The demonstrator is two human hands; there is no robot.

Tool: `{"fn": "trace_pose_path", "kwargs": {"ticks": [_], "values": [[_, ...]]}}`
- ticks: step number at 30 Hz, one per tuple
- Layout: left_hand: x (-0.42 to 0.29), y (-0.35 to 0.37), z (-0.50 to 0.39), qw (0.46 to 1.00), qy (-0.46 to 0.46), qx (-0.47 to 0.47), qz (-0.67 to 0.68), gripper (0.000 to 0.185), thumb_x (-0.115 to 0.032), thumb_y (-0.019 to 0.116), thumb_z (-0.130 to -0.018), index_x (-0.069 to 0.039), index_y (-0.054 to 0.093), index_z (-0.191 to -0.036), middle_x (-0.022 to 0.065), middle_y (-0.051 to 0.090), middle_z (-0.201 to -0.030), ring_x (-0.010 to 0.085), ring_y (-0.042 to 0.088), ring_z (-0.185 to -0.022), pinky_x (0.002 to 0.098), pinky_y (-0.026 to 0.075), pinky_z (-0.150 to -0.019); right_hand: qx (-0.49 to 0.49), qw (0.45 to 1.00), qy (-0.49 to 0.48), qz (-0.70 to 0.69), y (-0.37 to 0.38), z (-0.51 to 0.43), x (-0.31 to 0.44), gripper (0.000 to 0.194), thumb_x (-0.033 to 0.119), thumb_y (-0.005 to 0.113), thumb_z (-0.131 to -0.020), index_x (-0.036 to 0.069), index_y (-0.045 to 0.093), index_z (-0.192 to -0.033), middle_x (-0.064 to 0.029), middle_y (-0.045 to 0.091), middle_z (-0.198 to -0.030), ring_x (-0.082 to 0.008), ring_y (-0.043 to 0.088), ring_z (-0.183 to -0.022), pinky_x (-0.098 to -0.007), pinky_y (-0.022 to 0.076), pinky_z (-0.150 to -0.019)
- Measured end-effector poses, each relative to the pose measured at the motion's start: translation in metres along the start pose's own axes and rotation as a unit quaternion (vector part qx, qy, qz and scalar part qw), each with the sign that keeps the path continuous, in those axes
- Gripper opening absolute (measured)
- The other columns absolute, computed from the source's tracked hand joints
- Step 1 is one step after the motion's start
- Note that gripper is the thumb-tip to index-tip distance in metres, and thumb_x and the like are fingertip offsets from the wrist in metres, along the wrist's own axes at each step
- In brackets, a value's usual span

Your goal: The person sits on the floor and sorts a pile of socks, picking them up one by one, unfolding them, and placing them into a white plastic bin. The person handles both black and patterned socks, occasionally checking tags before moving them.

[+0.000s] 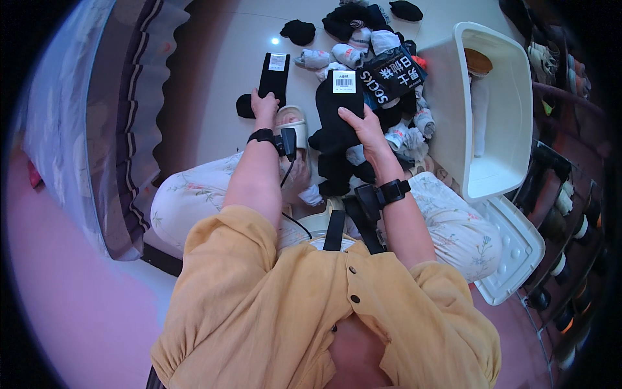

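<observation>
At the left, a long black sock (273, 78) with a white label lies on the tiled floor. My left hand (266, 106) grips it near the heel, its fingers partly hidden from above. My right hand (368, 127) holds a second black sock (335, 104) with a barcode label, thumb on top and fingers underneath. Just behind that sock spreads a heap of rolled socks (348, 54), grey, white and black. A dark sock package (393, 75) with large white writing rests on the heap. More black socks (334, 175) lie below my right hand, between my legs.
A white plastic bin (444, 112) lies on its side at the right, with a brown round item (478, 61) inside. Its lid (515, 253) is beside my knee. Shoe racks (563, 204) line the far right. A curtain (131, 121) hangs left. Loose black socks (298, 32) lie farther off.
</observation>
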State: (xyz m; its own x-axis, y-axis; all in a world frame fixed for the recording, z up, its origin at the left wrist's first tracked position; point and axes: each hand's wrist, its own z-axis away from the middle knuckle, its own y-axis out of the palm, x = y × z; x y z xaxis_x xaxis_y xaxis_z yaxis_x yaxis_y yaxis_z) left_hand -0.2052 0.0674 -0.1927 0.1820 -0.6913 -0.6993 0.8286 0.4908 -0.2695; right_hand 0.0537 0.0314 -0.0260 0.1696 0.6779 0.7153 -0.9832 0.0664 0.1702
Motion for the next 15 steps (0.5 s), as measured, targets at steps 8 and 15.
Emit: {"fn": "trace_pose_path", "kwargs": {"ticks": [8,15], "values": [[0.007,-0.002,-0.032,0.939,0.134,-0.067,-0.308,0.067,-0.015,0.075,-0.073,0.003,0.049,-0.131,0.0189,0.066,-0.105,0.0284,0.066,-0.092,0.0349,0.051,-0.085,0.007,1.0,0.017,0.016,-0.004,-0.003,0.002,0.051,0.023,0.075,-0.081,-0.001,0.054,-0.122,-0.0113,0.064,-0.112,-0.0174,0.062,-0.097,-0.03,0.0494,-0.086],[-0.032,-0.001,-0.02,0.982,0.007,0.091,-0.167,0.039,-0.021,0.076,-0.078,0.0,0.065,-0.109,0.0095,0.068,-0.099,0.0184,0.064,-0.087,0.0335,0.049,-0.079,-0.018,0.999,0.01,0.025,-0.013,-0.002,0.001,0.05,0.024,0.075,-0.082,0.002,0.054,-0.122,-0.0078,0.064,-0.107,-0.0149,0.063,-0.093,-0.0285,0.0508,-0.083]]}}
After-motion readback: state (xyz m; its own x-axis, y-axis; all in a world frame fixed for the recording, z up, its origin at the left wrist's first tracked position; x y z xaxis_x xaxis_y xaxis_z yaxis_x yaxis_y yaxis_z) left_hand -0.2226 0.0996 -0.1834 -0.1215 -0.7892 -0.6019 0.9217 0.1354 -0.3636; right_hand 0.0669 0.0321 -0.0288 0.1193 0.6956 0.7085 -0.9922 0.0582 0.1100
